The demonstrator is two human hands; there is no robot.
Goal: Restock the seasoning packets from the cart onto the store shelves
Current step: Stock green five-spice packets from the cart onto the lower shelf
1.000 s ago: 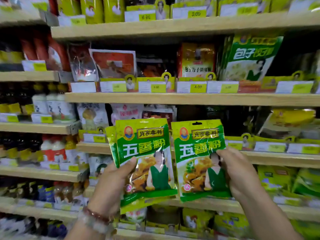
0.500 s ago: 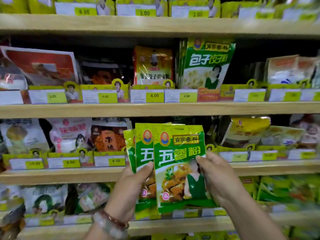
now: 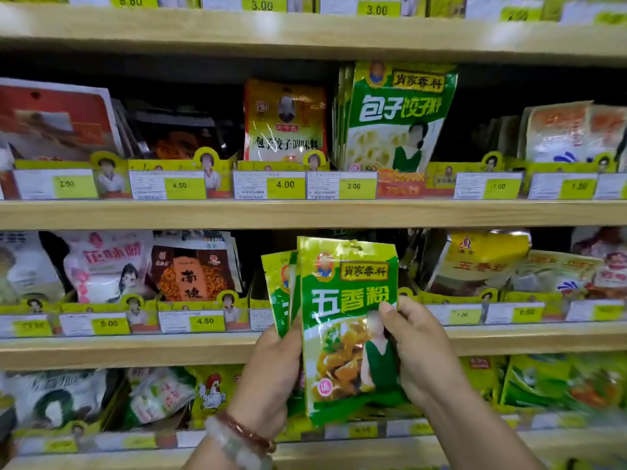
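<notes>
So both hands are on the green seasoning packets right now. The right hand point(image 3: 419, 354) has its grip pinched on the right edge of the front packet point(image 3: 349, 320), thumb on the printed face and fingers curled behind it. The left hand point(image 3: 271, 374) has its grip wrapped round the lower left of the packets behind point(image 3: 280, 290), which peek out just to the left of the front one. Looks like the front packet is laid over the others so they sit as one squared-up bunch, which I'd guess makes it easier to slot them in together instead of one at a time.

Straight behind the packets there's a dark gap point(image 3: 268, 252) on the middle shelf point(image 3: 169, 351), between the orange-and-brown packet point(image 3: 193, 276) off to the left of the left hand and the yellow packet point(image 3: 481, 262) off to the right of the right hand. My guess is that gap is where these go, since the bunch is held upright, face out, right in front of it.

Further out, up above the grip, the shelf over it has a tall green-and-white packet point(image 3: 397, 113) of the same brand, with price tags point(image 3: 285, 184) along the rail. Below the hands, more green and yellow packs, kinda blurry. The cart isn't in shot.
</notes>
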